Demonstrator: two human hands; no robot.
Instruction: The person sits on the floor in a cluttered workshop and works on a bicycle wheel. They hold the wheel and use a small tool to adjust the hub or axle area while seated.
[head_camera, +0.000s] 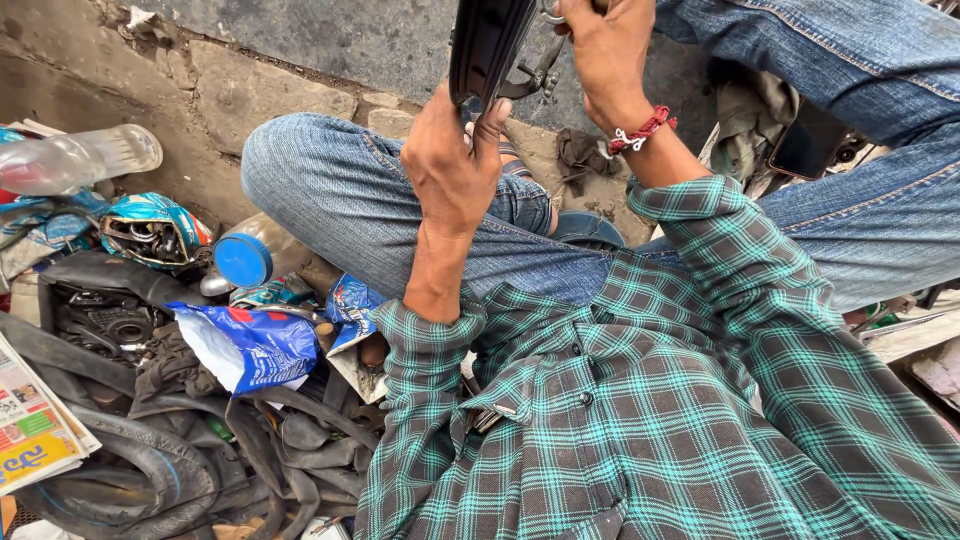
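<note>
Black rubber inner tubes (250, 450) and a blue plastic bag (255, 345) are seen heaped nearest | black rubber piece (485, 45) is gripped above the knees by the left hand (455, 160) | metal tool (540, 65) is clenched in the right hand (605, 50) | stone kerb (260, 90) lies beyond.

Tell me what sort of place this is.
Probably a roadside tyre or cycle repair spot, outdoors on stone paving. The left hand and right hand grip a black tyre, and rubber inner tubes lie heaped beside a blue plastic bag.

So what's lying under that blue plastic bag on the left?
Under the blue plastic bag lie black rubber inner tubes and dark cloth. Whatever sits directly beneath the bag is covered.
</note>
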